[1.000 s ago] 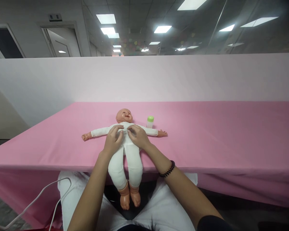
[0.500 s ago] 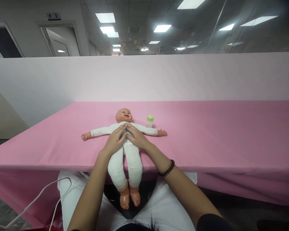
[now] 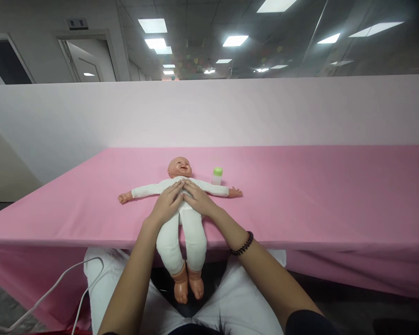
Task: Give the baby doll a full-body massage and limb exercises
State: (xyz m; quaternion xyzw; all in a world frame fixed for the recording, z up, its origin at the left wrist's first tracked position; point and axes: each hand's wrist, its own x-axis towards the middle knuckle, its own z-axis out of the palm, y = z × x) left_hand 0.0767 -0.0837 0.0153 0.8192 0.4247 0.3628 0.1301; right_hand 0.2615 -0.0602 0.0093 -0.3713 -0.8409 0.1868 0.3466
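A baby doll [image 3: 180, 167] in a white one-piece suit lies face up on a pink table [image 3: 300, 195], arms spread wide and legs hanging over the near edge. My left hand [image 3: 165, 205] and my right hand [image 3: 199, 200] both rest flat on the doll's chest, fingers extended, their tips meeting at the middle below its chin. Neither hand grips anything. A beaded bracelet [image 3: 242, 245] circles my right wrist. A small white bottle with a green cap [image 3: 217, 176] stands upright just beyond the doll's arm on the right.
A white partition wall [image 3: 230, 111] runs along the table's far side. The pink cloth drapes over the near edge. A white cable [image 3: 56, 286] curves past my left knee. My legs in white trousers sit under the table edge.
One second ago my fingers were curled on the doll's chest; they have since flattened and slid together toward the middle. No change over the last half second.
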